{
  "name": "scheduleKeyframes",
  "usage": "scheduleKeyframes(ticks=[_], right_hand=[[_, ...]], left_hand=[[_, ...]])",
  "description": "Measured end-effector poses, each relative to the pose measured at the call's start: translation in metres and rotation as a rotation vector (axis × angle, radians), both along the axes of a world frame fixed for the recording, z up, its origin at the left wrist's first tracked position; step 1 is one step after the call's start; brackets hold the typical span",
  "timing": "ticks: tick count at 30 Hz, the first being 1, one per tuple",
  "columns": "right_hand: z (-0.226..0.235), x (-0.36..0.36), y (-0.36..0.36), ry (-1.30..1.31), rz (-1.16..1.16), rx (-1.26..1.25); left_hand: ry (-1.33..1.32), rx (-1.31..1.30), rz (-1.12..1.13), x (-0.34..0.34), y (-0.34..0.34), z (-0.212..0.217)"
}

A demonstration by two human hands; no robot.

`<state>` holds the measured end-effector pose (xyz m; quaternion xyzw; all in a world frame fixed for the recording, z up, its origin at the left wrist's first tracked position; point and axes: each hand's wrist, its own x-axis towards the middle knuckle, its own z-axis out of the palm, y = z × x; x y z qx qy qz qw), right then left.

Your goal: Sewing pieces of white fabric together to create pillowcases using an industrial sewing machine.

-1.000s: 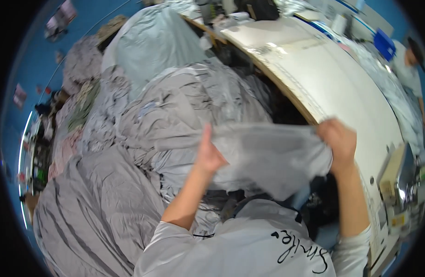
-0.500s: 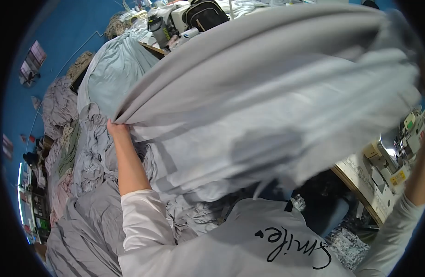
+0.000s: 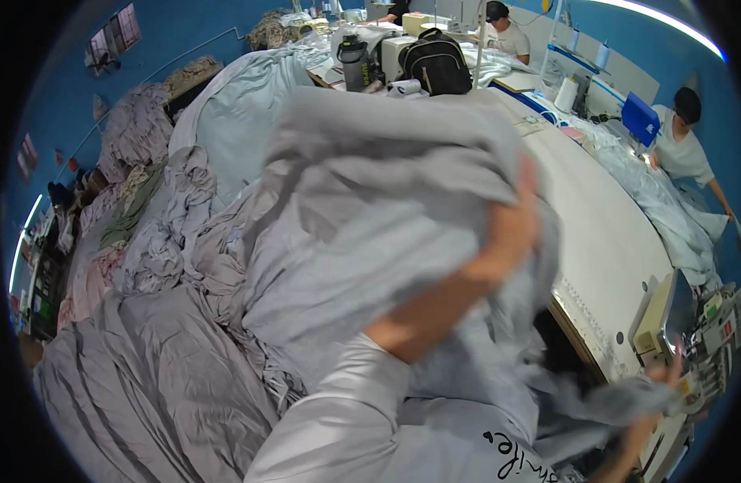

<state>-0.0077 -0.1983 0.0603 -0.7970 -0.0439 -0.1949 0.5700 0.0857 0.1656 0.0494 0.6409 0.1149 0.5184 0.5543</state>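
A large grey fabric sheet (image 3: pixel 370 241), paler on its inner side, billows in front of me and is partly smeared by motion. My left hand (image 3: pixel 515 221) is raised at its right part, closed on the cloth; the fingers are blurred and partly lost against the folds. Low on the right, my right hand (image 3: pixel 656 390) grips another part of the same sheet, which stretches toward it as a twisted grey strip. That hand is blurred too, beside the sewing machine (image 3: pixel 668 318).
Grey cloth heaps (image 3: pixel 145 386) lie on the left, with a pale green fabric pile (image 3: pixel 249 121) behind. A white worktable (image 3: pixel 604 217) runs along the right. A black backpack (image 3: pixel 437 63) and a dark bottle (image 3: pixel 352 63) stand at the back. A co-worker (image 3: pixel 684 141) sews at the far right.
My left hand has swung from the left across to the right, carrying the cloth. The right hand has come lower and inward. The spread sheet has folded together, uncovering the worktable and co-workers.
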Motion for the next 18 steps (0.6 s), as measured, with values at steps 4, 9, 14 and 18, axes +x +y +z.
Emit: scheduleKeyframes(ticks=[4, 9, 14, 18], right_hand=[[-0.047, 0.003, 0.102, -0.251, 0.313, -0.43], [-0.104, 0.012, 0.035, -0.061, -0.081, -0.369], [-0.016, -0.034, 0.041, 0.151, 0.775, -0.957], [0.055, -0.018, 0.101, 0.271, 0.543, -0.633]], left_hand=[[-0.113, -0.177, -0.739, -0.06, -0.119, 0.02], [0.032, -0.392, -1.066, -0.096, -0.106, -0.033], [0.229, -0.152, -1.367, -0.115, -0.108, -0.093], [0.441, 0.189, -1.251, -0.153, -0.154, -0.111]])
